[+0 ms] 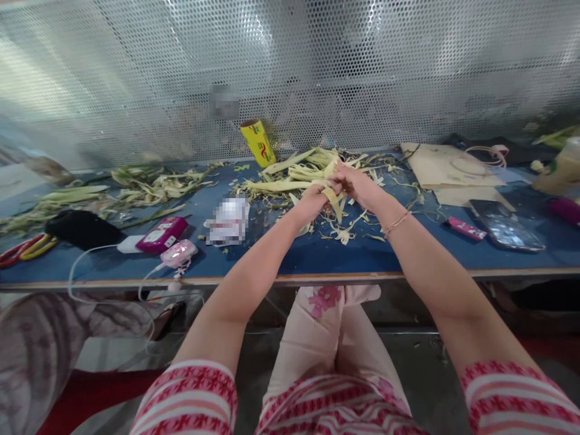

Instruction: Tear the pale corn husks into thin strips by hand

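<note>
Both my hands meet over a pile of pale yellow-green leaf strips (pixel 299 172) on the blue table (pixel 317 254). My left hand (pixel 310 205) is closed round a bunch of the strips from below. My right hand (pixel 356 181) is closed on the same strips (pixel 334 202) from above, and their ends hang down between the two hands. A thin bracelet (pixel 396 223) sits on my right wrist. Small cut scraps lie on the table under the hands.
A yellow roll (pixel 258 142) leans by the perforated metal wall. More leaf strips (pixel 136 187) lie at left, with scissors (pixel 27 248), a black pouch (pixel 81 228) and pink devices (pixel 163 234) with cables. At right lie brown paper (pixel 448 166), a phone (pixel 505 225) and a small pink object (pixel 466 228).
</note>
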A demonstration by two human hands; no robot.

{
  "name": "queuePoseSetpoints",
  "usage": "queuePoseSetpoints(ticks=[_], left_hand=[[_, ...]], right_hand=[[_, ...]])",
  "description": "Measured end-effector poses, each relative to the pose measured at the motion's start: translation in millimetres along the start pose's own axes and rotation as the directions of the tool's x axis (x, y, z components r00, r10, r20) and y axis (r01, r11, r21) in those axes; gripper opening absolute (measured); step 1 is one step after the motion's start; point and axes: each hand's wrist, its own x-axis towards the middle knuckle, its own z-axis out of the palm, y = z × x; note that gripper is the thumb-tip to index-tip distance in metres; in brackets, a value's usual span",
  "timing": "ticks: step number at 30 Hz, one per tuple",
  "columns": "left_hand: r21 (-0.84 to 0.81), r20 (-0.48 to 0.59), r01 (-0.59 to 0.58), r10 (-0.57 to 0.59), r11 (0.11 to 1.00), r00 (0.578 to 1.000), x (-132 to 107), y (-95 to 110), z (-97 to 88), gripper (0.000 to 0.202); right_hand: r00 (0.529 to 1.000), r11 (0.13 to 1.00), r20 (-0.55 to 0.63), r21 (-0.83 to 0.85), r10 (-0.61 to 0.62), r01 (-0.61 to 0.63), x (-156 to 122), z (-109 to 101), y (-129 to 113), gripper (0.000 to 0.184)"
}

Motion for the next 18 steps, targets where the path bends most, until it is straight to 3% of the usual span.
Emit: queuePoseSetpoints(ticks=[6,13,18], left_hand=[[0.005,0.032,0.094,-0.094,0.996,0.995,-7.8,5.9,5.8,0.026],[-0.052,-0.022,0.135,-0.136,0.99,0.99,-8.7,7.8,8.9,0.012],[-0.123,-0.034,0.176,-0.182,0.977,0.983,-7.5,8.3,8.1,0.017]], right_hand=[[0.992,0.998,0.116,-0.033,0.053,-0.049,-7.1,2.1,-4.9,0.027],[0.982,0.963,0.051,0.192,0.181,-0.187,-11.7,17.1,-12.3,0.017],[0.998,0.96,-0.029,0.275,0.061,-0.051,-8.0,19.4,-6.1,0.016]])
